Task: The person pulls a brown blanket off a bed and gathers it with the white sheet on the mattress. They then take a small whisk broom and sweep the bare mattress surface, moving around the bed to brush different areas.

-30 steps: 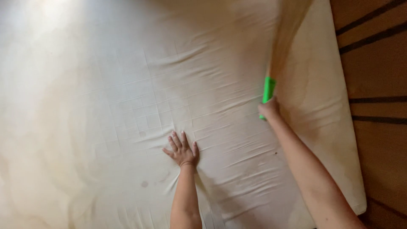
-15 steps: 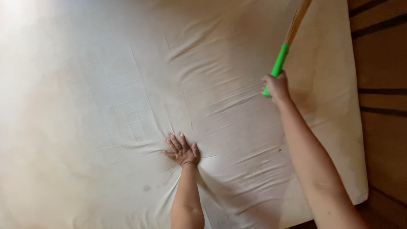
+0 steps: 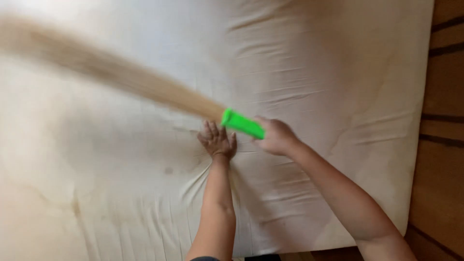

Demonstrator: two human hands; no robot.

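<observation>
My right hand (image 3: pixel 274 136) grips the bright green handle (image 3: pixel 243 123) of a straw hand broom. Its long tan bristles (image 3: pixel 111 72) stretch up and to the left across the bed, blurred by motion. My left hand (image 3: pixel 217 141) lies flat, fingers spread, pressing down on the cream bed sheet (image 3: pixel 314 72) right below the broom's handle. The sheet is wrinkled around that hand, with creases fanning outward.
The sheet covers a mattress that fills most of the view. A small dark spot (image 3: pixel 167 170) marks the sheet left of my left forearm. Brown wooden floor boards (image 3: pixel 444 145) run along the right side, past the mattress edge.
My right hand has swung the broom from the upper right down and left, so the bristles now sweep across the bed's left part. My left hand stays pressed on the sheet.
</observation>
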